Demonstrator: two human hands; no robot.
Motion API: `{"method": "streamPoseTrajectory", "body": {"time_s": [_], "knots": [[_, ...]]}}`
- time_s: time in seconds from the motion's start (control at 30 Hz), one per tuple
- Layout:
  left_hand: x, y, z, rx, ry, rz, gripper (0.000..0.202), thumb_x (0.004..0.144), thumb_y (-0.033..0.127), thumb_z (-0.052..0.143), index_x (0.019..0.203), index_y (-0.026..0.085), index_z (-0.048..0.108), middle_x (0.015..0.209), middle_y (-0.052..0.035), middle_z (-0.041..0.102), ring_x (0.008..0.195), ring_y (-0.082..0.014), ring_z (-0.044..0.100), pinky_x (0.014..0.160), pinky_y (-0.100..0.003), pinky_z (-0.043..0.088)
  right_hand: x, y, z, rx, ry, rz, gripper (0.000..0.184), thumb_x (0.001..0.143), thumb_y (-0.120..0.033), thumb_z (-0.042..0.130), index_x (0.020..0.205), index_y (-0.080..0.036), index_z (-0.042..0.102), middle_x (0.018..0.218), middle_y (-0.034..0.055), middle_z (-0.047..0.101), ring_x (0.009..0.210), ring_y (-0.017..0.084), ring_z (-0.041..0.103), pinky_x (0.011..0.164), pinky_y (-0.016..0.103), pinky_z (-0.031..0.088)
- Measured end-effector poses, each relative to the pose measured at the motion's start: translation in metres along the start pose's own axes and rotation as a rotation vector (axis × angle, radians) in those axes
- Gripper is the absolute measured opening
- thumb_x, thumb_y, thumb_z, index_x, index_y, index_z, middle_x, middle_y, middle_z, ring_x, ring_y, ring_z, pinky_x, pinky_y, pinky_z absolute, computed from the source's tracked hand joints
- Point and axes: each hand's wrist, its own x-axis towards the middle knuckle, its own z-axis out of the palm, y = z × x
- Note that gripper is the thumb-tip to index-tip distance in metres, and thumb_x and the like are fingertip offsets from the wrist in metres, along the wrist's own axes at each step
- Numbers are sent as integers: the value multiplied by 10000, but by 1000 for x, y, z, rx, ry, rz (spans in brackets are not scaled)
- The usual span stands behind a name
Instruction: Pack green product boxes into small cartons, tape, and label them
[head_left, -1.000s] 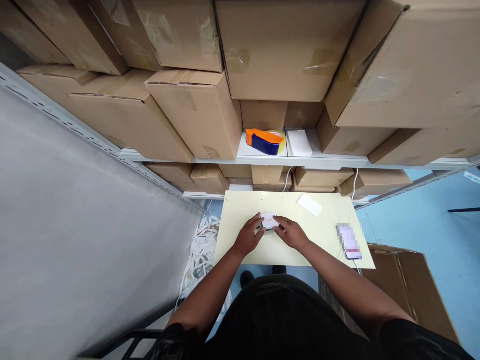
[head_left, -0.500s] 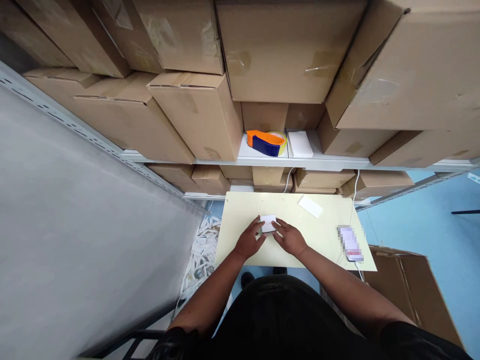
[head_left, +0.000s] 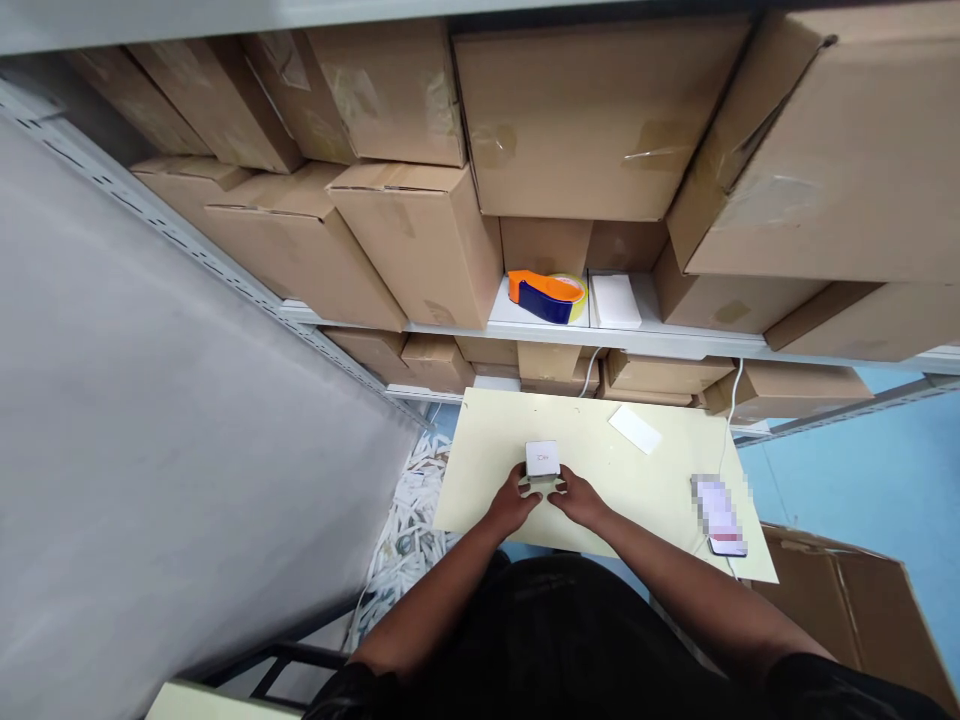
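A small white box [head_left: 541, 460] with a faint red mark on top stands on the pale yellow table [head_left: 487, 450]. My left hand [head_left: 514, 505] grips its near left side with bent fingers. My right hand [head_left: 577, 497] grips its near right side the same way. Both hands meet at the box's near edge, close to the table's front. A flat white card [head_left: 634, 429] lies further back on the right, apart from both hands.
A phone [head_left: 719, 515] on a white cable lies at the table's right edge. An orange and blue tape dispenser [head_left: 545, 295] and a white box [head_left: 614, 301] sit on the shelf among stacked cardboard boxes [head_left: 585, 110]. Paper strips [head_left: 405, 510] litter the floor on the left.
The box now stands with its top clear of my hands, which have drawn back to its near edge. The view has tipped up and shifted a little.
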Motion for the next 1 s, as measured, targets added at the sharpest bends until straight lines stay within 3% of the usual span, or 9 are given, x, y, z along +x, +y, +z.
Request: {"method": "streamPoseTrajectory", "body": {"time_s": [0.1,0.2,0.47,0.57,0.77,0.9,1.0], "knots": [[4,-4,-4,-21,7,18,807,804,232,758,1517,229,380,1534,-166,523,1274,-316,639,1063,-494,520,10,-3,6,14,-17,8,608,802,-206,668,1389,-266,525,1278,87,722,1083,263,730,864,395,601],[16,-4,-24,-5,38,26,810,807,211,744,1528,247,377,1508,-152,556,1288,-321,630,1062,-496,520,30,-17,17,1,-15,19,614,794,-197,672,1387,-246,519,1272,96,722,1115,262,720,890,390,593],[81,21,-131,24,88,39,748,817,211,724,1504,247,433,1404,-106,652,1261,-297,648,1066,-442,511,132,-97,52,-3,-43,131,711,788,-252,720,1452,-221,468,1363,108,673,1218,266,664,981,366,531],[101,27,-158,-8,57,61,768,787,236,767,1490,233,458,1400,-122,652,1261,-309,645,1067,-430,501,161,-119,59,16,-29,168,710,784,-264,734,1444,-229,478,1351,93,677,1221,270,653,973,351,519],[118,16,-177,-48,10,65,719,800,254,734,1471,221,478,1451,-122,612,1255,-309,640,1051,-427,501,174,-127,65,27,23,238,586,825,-267,696,1392,-235,550,1362,72,678,1122,238,694,964,334,516],[116,8,-181,-38,11,21,646,822,312,723,1428,221,518,1432,-113,628,1230,-292,646,978,-393,535,161,-123,65,30,42,308,665,851,-319,695,1477,-215,497,1449,110,624,1178,238,681,1005,336,503],[104,0,-179,9,46,-92,549,835,345,709,1346,201,570,1438,-141,613,1181,-267,658,880,-339,556,139,-114,61,20,57,343,640,864,-350,692,1465,-204,529,1449,117,624,1235,249,653,1019,333,493]]}}
